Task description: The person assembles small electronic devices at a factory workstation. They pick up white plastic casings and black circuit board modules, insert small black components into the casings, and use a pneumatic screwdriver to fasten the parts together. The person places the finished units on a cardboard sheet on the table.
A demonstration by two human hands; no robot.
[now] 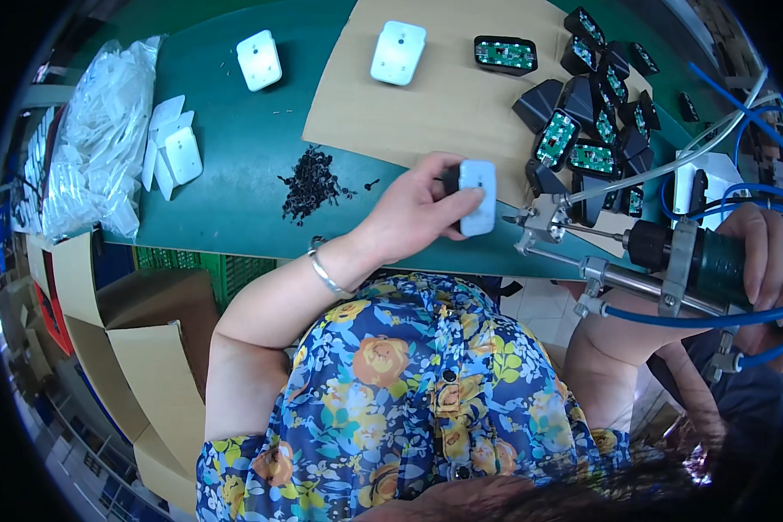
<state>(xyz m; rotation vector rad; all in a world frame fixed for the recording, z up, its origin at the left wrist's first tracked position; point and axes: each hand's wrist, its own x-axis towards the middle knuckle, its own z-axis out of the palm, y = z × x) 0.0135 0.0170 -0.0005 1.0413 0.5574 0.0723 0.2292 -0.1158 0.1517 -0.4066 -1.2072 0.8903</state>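
Note:
My left hand (413, 209) is closed around a small case (479, 204) with a pale cover, its thumb lying on the cover. The case's dark body shows only partly beneath the fingers. My right hand (761, 252), at the right edge, grips an air screwdriver (713, 265) with blue hoses. The screwdriver's metal nose (539, 219) points left toward the case, a short gap away from it. A pile of small black parts (311, 184), which look like screws, lies on the green table left of my left hand.
Several black cases with green circuit boards (593, 157) crowd the cardboard sheet (365, 104) at right. Two white-covered cases (398, 52) lie farther back. White covers (181, 155) rest beside a clear plastic bag (104, 139). Blue hoses (748, 113) cross the right side; a cardboard box (157, 365) stands below left.

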